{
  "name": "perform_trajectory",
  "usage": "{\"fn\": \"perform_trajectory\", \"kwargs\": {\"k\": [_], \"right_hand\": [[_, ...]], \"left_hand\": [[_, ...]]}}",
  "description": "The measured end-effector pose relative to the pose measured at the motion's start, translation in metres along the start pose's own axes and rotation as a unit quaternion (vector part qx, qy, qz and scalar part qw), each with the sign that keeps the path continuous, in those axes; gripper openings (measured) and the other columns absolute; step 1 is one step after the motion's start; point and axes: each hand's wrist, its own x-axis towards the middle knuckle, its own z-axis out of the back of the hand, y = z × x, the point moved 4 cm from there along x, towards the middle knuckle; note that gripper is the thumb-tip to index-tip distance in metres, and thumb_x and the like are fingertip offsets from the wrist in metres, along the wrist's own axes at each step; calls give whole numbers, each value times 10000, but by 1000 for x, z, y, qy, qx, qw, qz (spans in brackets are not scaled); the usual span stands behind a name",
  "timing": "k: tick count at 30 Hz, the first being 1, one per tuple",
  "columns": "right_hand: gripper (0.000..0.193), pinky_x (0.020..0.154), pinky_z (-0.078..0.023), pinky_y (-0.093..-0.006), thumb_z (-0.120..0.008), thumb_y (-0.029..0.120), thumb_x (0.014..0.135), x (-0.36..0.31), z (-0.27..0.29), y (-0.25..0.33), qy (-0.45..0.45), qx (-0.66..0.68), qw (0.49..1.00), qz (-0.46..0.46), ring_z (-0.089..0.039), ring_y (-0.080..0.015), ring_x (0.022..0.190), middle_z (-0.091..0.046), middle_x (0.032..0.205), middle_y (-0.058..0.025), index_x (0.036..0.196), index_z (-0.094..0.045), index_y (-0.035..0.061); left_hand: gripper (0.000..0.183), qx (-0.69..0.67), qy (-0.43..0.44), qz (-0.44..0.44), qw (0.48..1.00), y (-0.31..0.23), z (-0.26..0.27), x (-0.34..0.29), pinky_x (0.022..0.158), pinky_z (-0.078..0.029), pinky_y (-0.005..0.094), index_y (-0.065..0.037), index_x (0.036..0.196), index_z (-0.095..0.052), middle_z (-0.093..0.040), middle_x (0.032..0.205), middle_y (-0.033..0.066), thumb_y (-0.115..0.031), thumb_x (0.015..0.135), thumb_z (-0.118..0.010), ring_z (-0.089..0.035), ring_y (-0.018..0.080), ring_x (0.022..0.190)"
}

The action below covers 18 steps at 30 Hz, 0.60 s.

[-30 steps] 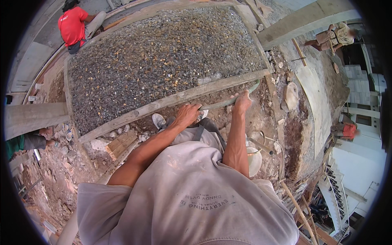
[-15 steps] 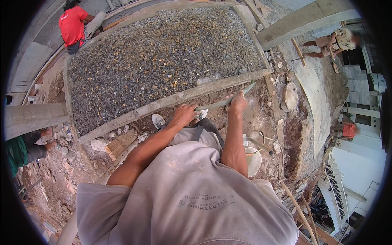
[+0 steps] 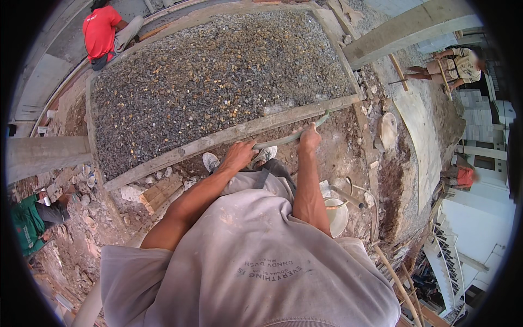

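A pale green, bendy length that looks like a hose [image 3: 277, 142] stretches between my two hands, just on my side of the concrete curb [image 3: 234, 133]. My left hand [image 3: 239, 156] has its fingers wrapped round the left end. Farther right, my right hand [image 3: 309, 138] is closed round it as well, and the free tip curves up beyond that hand toward the curb. Past the curb lies a bed of dark wet gravel [image 3: 218, 76]. My shoes rest on the dirt below my hands.
Wooden blocks [image 3: 162, 195] lie left of my feet. At my right are a pale bucket [image 3: 336, 216], a pipe [image 3: 347, 197] and a round tub [image 3: 388, 132]. Concrete beams [image 3: 408, 32] cross both sides. Several other people are around, one in red [image 3: 100, 32] beyond the gravel.
My right hand has shifted a little left and nearer to me, with the hose's tip following. At the far left a person in green has changed posture; the person at upper right has turned.
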Motion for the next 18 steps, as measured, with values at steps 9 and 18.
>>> {"fn": "perform_trajectory", "kwargs": {"k": [9, 18], "right_hand": [[320, 438, -488, -352, -428, 254, 947, -1, -5, -15, 7, 1, 1000, -30, -530, -221, 485, -527, 652, -117, 906, -491, -56], [312, 434, -484, -361, -438, 245, 942, -6, -10, -21, -8, 20, 998, -59, -534, -225, 496, -533, 657, -118, 921, -493, -61]], "left_hand": [[271, 11, -12, -3, 1000, 13, -4, -6, 763, -444, 485, -21, 999, -559, -620, 920, 207, -229, 828, -584, -575, 406, 892], [255, 25, 19, 4, 999, 13, 5, -10, 755, -443, 499, -29, 1035, -531, -616, 849, 247, -174, 826, -550, -575, 420, 870]]}}
